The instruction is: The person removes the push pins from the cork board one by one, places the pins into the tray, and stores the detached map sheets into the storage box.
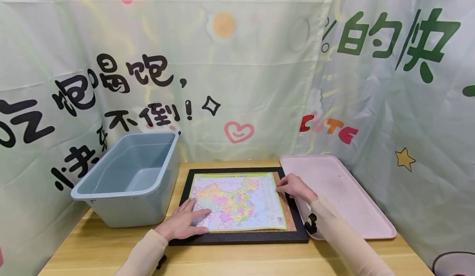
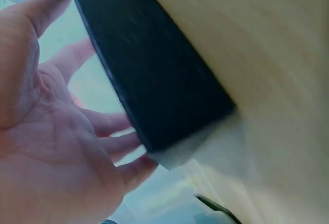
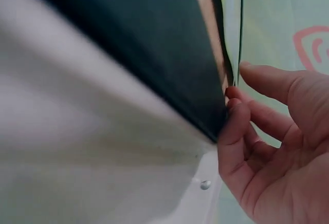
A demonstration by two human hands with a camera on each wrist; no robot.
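A map of China (image 1: 237, 204) with a yellow-green border lies over a brown board (image 1: 292, 220) set in a black frame (image 1: 241, 238). My left hand (image 1: 184, 220) rests with spread fingers on the map's lower left and the frame's left corner. In the left wrist view, the fingers of that hand (image 2: 61, 116) reach along the frame (image 2: 149, 70). My right hand (image 1: 295, 187) pinches the map's right edge near the top. In the right wrist view, thumb and forefinger of the right hand (image 3: 272, 126) meet at the edge of the map (image 3: 232, 23), which stands slightly off the board.
A deep blue-grey plastic tub (image 1: 122, 195) stands left of the frame. On the right, a pale pink tray (image 1: 345, 197) lies close against the frame's edge. Printed fabric (image 1: 237, 82) hangs behind the wooden table (image 1: 230, 259).
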